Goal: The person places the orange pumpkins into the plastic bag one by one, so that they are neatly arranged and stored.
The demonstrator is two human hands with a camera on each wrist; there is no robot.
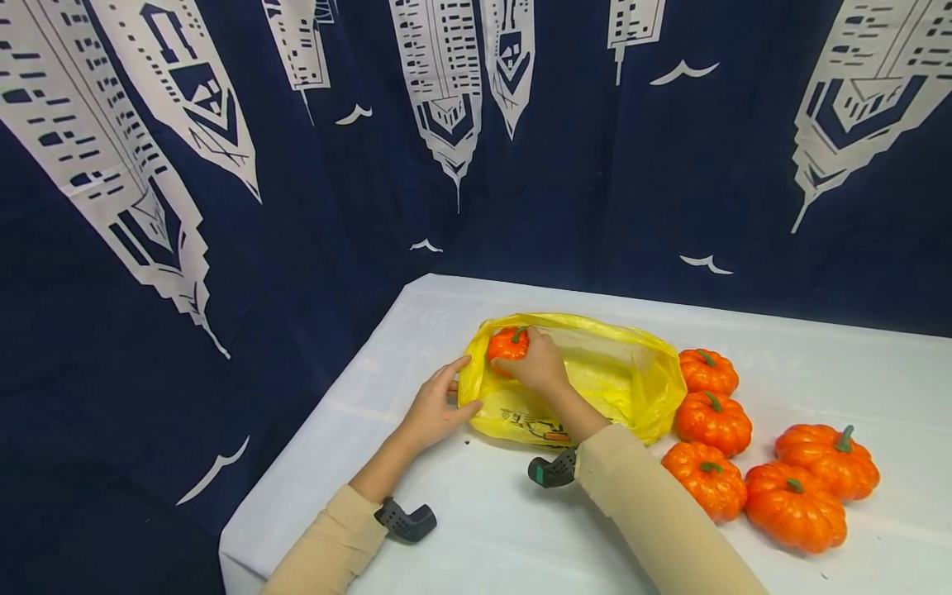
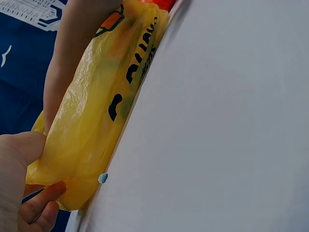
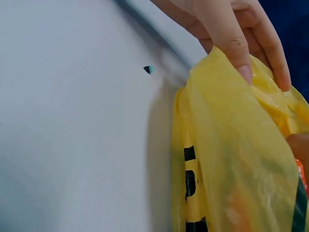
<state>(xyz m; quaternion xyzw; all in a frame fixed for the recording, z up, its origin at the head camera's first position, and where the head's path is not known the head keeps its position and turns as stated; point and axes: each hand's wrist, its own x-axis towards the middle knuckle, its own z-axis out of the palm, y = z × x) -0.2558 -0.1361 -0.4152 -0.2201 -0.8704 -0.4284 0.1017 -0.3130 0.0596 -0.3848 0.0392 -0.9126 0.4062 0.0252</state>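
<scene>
From the head view, the right hand (image 1: 543, 364) has its fingers curled round one pumpkin (image 1: 508, 345) inside the gaping yellow bag (image 1: 662, 397), not let go yet, and with five pumpkins (image 1: 712, 423) outside on the table (image 1: 483, 529), this looks early. In the left wrist view, the left hand (image 2: 19, 179) pinches the bag's end, beyond it a reaching forearm. Over on the right wrist, yellow plastic hides most of the held pumpkin.
</scene>
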